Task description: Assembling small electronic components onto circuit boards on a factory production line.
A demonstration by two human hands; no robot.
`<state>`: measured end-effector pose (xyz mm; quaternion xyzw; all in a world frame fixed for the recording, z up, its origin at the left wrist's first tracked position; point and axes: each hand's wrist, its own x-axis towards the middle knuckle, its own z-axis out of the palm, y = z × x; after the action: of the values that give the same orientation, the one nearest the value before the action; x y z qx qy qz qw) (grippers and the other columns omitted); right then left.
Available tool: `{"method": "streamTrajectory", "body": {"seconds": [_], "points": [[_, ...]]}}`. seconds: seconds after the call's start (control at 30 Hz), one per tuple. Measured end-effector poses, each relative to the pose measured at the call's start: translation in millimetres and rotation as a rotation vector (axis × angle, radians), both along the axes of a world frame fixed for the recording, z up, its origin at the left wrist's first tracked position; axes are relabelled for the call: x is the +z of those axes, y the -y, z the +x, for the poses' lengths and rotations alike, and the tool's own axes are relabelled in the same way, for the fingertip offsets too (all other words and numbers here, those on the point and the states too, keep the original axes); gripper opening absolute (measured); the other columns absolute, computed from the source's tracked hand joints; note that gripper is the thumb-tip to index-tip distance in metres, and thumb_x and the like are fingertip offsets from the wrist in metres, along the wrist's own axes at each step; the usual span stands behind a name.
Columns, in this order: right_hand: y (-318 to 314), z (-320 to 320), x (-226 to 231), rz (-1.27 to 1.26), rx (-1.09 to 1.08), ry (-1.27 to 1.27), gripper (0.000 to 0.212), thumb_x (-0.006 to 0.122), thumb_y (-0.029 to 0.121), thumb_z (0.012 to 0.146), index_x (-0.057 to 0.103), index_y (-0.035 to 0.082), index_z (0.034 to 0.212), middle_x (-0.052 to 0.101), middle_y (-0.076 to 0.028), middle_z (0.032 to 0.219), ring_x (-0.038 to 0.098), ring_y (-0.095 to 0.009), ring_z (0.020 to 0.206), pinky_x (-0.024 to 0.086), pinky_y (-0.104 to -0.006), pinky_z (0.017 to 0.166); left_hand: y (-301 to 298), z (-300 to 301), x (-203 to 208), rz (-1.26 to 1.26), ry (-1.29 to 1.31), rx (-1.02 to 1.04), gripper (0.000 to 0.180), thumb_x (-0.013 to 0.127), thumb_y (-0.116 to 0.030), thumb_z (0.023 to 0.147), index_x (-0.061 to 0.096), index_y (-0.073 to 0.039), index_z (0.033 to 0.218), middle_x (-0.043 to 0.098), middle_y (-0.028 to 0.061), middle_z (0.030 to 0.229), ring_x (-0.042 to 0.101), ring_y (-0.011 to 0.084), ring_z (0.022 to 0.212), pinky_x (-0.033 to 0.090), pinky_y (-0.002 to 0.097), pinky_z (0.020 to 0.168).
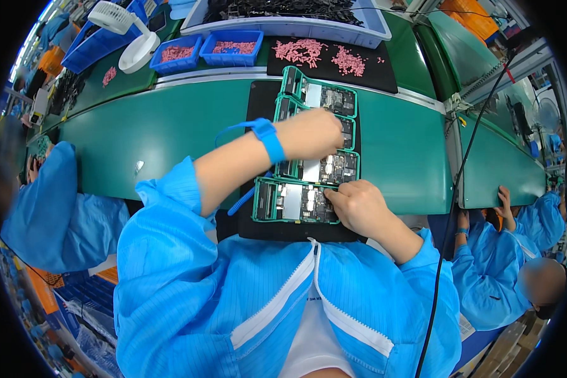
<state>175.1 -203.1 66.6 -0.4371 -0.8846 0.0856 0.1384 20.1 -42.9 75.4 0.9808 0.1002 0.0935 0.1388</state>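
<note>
Several green-framed phone housings with exposed circuit boards lie in a column on a black mat (258, 104). The nearest housing (293, 203) lies just in front of my body. My right hand (362, 208) is at its upper right corner, fingers curled and tips pressed together at the board; anything pinched there is too small to make out. My left hand (312, 133), wearing a blue wrist strap (269, 140), is over the second housing from the far end (348, 131). Its fingers are curled, with the tips hidden beneath it. Between my hands is another housing (340, 169); the farthest housing (338, 99) is beyond my left hand.
Two small blue trays (230, 61) of pink pieces stand at the back, beside loose pink pieces (299, 51) on a dark mat. Behind is a large bin (384, 28) of black parts. A white fan (138, 53) stands back left. Co-workers (491, 264) sit on both sides.
</note>
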Motion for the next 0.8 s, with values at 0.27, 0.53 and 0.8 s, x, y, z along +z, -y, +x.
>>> {"method": "streamTrajectory", "body": {"seconds": [0.27,0.53,0.8], "points": [[-30.9,18.3,6.6,-0.253,-0.188,-0.515,0.007,0.069,0.006,0.074,0.065,0.006,0.080,0.059,-0.009,0.069,0.059,-0.023,0.059,0.048,-0.0324,0.055,-113.4,-42.3,26.6,-0.046,0.216,0.503,0.013,0.064,-0.016,0.073,0.070,-0.008,0.081,0.067,0.0123,0.078,0.065,0.0302,0.075,0.052,0.0394,0.069],[-174.3,29.5,-10.1,0.020,-0.434,-0.505,0.012,0.066,0.013,0.078,0.064,0.002,0.082,0.059,-0.006,0.069,0.054,-0.015,0.059,0.044,-0.0286,0.057,-178.3,-7.3,-11.4,0.019,-0.142,0.622,0.017,0.074,-0.020,0.067,0.073,-0.010,0.081,0.069,0.0127,0.079,0.067,0.0302,0.077,0.053,0.0393,0.073],[-268.7,14.2,-36.7,-0.010,-0.586,-0.209,0.012,0.068,0.018,0.075,0.069,0.009,0.083,0.067,-0.014,0.084,0.065,-0.034,0.080,0.052,-0.0447,0.071,-185.6,4.4,-23.6,-0.015,-0.145,0.675,0.015,0.074,-0.019,0.066,0.073,-0.010,0.079,0.068,0.0135,0.079,0.066,0.0301,0.078,0.053,0.0390,0.074]]}}
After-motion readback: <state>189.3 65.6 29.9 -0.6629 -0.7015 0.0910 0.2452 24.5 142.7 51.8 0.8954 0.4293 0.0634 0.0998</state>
